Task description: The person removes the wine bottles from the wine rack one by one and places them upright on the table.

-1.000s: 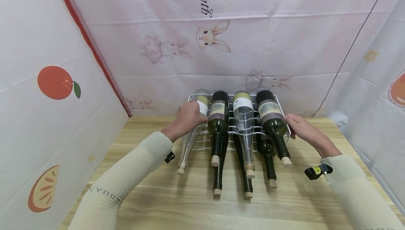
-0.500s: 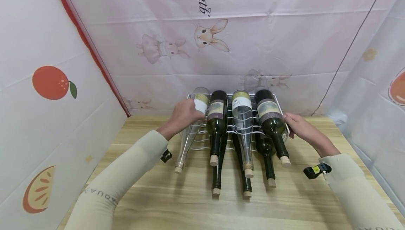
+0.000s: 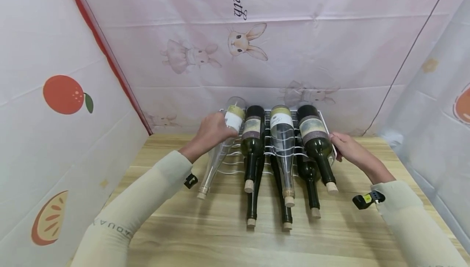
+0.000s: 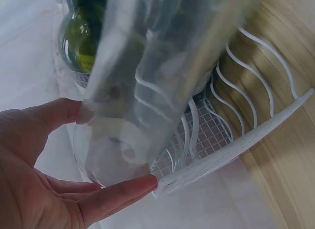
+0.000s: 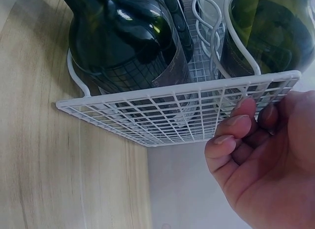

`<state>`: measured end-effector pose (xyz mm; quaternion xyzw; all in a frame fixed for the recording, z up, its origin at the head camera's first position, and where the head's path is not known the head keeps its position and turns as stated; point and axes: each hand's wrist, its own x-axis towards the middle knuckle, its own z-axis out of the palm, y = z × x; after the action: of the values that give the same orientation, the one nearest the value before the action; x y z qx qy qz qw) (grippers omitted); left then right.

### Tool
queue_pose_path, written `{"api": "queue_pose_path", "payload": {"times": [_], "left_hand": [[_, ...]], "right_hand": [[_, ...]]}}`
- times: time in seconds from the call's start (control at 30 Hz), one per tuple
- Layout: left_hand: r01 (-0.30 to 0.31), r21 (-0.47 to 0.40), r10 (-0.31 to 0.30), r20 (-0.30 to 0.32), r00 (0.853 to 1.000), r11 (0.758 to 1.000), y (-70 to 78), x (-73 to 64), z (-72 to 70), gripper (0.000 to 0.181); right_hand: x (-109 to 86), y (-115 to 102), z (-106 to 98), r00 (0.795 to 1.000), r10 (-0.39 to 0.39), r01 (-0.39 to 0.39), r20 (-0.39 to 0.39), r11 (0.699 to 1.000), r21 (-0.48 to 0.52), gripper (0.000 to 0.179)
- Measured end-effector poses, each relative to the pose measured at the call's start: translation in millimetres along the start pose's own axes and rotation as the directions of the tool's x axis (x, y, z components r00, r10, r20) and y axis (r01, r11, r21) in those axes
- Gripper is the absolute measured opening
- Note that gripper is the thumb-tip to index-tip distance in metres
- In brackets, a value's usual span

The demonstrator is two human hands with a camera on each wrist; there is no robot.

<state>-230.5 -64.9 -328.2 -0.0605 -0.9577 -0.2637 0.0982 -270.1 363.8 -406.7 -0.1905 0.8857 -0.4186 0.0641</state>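
At the far left, a white sheet [image 3: 22,144] bears an orange print [image 3: 63,94]. Next, a pale sleeve [image 3: 147,201] leads to the left hand [image 3: 211,131], whose thumb and fingers grip the first clear bottle [image 3: 234,118] around its label. That bottle slants at the left end of the white wire rack [image 4: 231,147], base to the rear, its corked neck leaning out to the front left above the table [image 3: 205,234]; whether it touches the wires I cannot tell. Just beside it lies a dark bottle [image 3: 253,132], then another clear bottle [image 3: 282,136], then another dark one at the right end. Beneath these upper bottles, three lower bottles [image 3: 310,177] poke their corks forward. Rightmost, the right hand [image 3: 350,148] holds the rack's right side with curled fingers, a black strap [image 3: 368,199] at the wrist.
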Motion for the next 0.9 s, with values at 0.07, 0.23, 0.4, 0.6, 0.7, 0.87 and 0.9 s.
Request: {"api": "queue_pose_path", "payload": {"times": [0.07,0.23,0.4,0.6,0.7,0.87,0.9], "left_hand": [[0.001,0.002,-0.001,-0.005,1.000,1.000,0.5,-0.8,-0.9,0.031],[-0.002,0.017,0.002,-0.009,1.000,1.000,1.7,-2.8,-3.2,0.029],[-0.014,0.045,0.015,-0.012,1.000,0.999,2.4,-5.0,-6.0,0.030],[-0.046,0.033,0.047,-0.020,0.999,0.998,2.1,-9.9,-8.1,0.036],[-0.061,0.021,0.061,-0.023,0.998,0.998,3.4,-11.9,-9.2,0.041],[-0.059,0.033,0.059,-0.018,0.998,0.998,7.1,-13.9,-9.9,0.042],[-0.056,0.034,0.056,-0.015,0.998,0.998,7.9,-14.3,-10.0,0.043]], "right_hand": [[-0.1,0.2,0.0,1.000,-0.004,0.004,-0.002,1.000,0.005,0.040],[0.3,1.5,-0.4,1.000,-0.006,0.006,-0.002,1.000,0.010,0.040],[0.3,3.2,0.0,1.000,-0.005,0.005,0.002,1.000,0.005,0.041],[2.4,2.9,1.1,1.000,-0.012,0.012,-0.009,1.000,0.005,0.041],[2.6,2.5,1.1,1.000,-0.024,0.024,-0.016,1.000,0.003,0.041],[1.3,3.4,0.0,1.000,-0.023,0.023,-0.015,1.000,-0.003,0.041],[1.1,3.9,-0.3,1.000,-0.021,0.021,-0.013,1.000,-0.005,0.041]]}}
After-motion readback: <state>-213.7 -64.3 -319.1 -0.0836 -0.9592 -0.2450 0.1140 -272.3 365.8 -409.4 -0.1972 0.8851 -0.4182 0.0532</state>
